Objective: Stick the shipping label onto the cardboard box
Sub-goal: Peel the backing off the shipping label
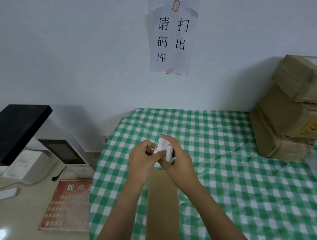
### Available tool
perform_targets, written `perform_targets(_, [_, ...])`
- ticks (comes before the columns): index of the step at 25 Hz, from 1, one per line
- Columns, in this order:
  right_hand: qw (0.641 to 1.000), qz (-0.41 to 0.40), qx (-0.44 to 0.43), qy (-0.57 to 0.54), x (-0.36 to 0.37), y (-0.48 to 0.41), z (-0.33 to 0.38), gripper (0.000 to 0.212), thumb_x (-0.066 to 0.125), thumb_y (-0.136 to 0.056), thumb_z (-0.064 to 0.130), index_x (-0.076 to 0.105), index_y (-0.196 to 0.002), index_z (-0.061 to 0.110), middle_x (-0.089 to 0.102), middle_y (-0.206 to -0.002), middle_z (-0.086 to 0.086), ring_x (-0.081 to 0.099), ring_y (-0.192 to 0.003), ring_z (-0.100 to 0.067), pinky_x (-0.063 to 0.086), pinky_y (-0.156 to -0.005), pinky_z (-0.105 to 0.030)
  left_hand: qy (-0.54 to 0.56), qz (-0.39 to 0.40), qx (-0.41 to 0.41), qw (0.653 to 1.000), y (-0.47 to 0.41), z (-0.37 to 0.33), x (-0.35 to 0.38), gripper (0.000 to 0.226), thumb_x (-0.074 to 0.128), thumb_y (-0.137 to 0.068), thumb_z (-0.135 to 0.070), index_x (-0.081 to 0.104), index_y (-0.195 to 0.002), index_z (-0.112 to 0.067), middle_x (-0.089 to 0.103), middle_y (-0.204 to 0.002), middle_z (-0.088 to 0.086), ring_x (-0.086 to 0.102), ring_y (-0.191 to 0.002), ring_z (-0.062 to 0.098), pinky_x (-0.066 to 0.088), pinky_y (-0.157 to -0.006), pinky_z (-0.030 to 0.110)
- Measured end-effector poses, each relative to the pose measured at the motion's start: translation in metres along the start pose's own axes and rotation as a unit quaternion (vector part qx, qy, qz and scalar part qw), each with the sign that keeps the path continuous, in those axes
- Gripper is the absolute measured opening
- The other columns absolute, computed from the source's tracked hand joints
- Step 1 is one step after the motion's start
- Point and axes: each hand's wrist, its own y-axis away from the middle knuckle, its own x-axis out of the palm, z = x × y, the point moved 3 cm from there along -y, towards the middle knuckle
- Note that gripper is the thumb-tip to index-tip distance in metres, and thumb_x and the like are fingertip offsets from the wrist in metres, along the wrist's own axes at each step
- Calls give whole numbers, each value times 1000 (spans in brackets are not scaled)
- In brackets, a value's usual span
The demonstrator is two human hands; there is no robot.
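Note:
A small white shipping label [163, 147] with dark print is curled between both hands, held above the green checked tablecloth. My left hand [144, 158] pinches its left edge. My right hand [176, 156] grips its right side, thumb up over the top. A plain brown cardboard box [162, 207] lies flat on the cloth below my forearms, running toward me; the hands and arms hide its far end and part of its sides.
A stack of brown cardboard parcels [289, 113] sits at the right against the wall. To the left stands a black and white scanner device [45, 140] over a red notice [66, 203]. A paper sign [171, 33] hangs on the wall. The checked table [249, 179] spreads right.

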Motion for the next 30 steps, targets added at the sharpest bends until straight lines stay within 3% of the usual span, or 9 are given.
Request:
perform_targets(2, [999, 5, -5, -36, -3, 1, 0, 48, 66, -88, 13, 53, -126, 40, 63, -105, 20, 63, -87, 0, 56, -66, -18, 3, -14, -1, 1000, 1, 1, -6, 25, 84, -69, -24, 63, -73, -13, 58, -60, 2, 48, -49, 2, 39, -50, 15])
perform_targets(5, [994, -12, 41, -101, -11, -3, -5, 48, 57, -83, 0, 61, -115, 36, 69, -106, 6, 67, -94, -16, 60, -79, -40, 27, -30, -1, 999, -1, 3, -14, 33, 86, -66, -34, 62, -66, -12, 53, -55, 4, 44, -50, 6, 35, -50, 19])
perform_targets(8, [972, -9, 116, -205, -21, -8, -7, 45, 49, -83, -10, 63, -110, 24, 70, -107, -9, 69, -96, -27, 59, -78, -54, 52, -45, 3, 998, -2, 0, -27, 45, 84, -68, -38, 62, -69, 0, 45, -53, -2, 37, -50, 8, 31, -51, 21])
perform_targets(11, [952, -5, 132, -276, -32, -8, -5, 43, 50, -87, -11, 62, -114, 20, 68, -101, -14, 69, -92, -23, 62, -66, -44, 97, -47, -6, 994, 1, -7, -38, 33, 82, -73, -32, 69, -75, -2, 54, -58, 3, 47, -55, 9, 41, -56, 27])
perform_targets(15, [942, -27, 117, -314, -43, -6, -9, 36, 64, -87, -2, 65, -118, 17, 67, -77, -3, 70, -85, -17, 58, -63, -29, 158, -37, -37, 986, 7, -16, -46, 12, 80, -76, -27, 76, -74, -16, 74, -79, 14, 69, -77, 24, 55, -78, 42])
perform_targets(19, [942, -57, 119, -309, -55, -6, -11, 23, 66, -86, 2, 71, -108, 7, 70, -89, -12, 72, -94, -24, 58, -66, -27, 170, -31, -27, 985, 10, -27, -49, 14, 73, -83, -18, 77, -84, -5, 75, -67, -9, 68, -63, -2, 50, -60, 8])
perform_targets(24, [945, -68, 124, -296, -60, -3, -7, 15, 68, -86, 7, 72, -101, 5, 73, -93, -12, 68, -92, -32, 55, -83, -43, 166, -46, -17, 985, 14, -28, -49, 7, 74, -82, -18, 75, -84, -12, 75, -70, -12, 67, -65, -5, 49, -61, 10])
perform_targets(26, [949, -80, 123, -278, -59, -2, -5, 11, 70, -86, 10, 71, -94, 3, 72, -99, -19, 66, -92, -37, 55, -86, -48, 99, -96, 0, 990, 14, -23, -49, 14, 78, -78, -20, 68, -87, -20, 74, -82, -11, 67, -79, 1, 49, -72, 20])
perform_targets(30, [974, -129, 60, -173, -51, 3, 10, 7, 72, -85, 12, 69, -79, 10, 74, -85, -5, 67, -84, -25, 56, -76, -33, -168, -182, 125, 961, 29, -34, -30, 22, 79, -74, -15, 65, -83, -30, 59, -98, -9, 50, -98, 15, 36, -83, 24])
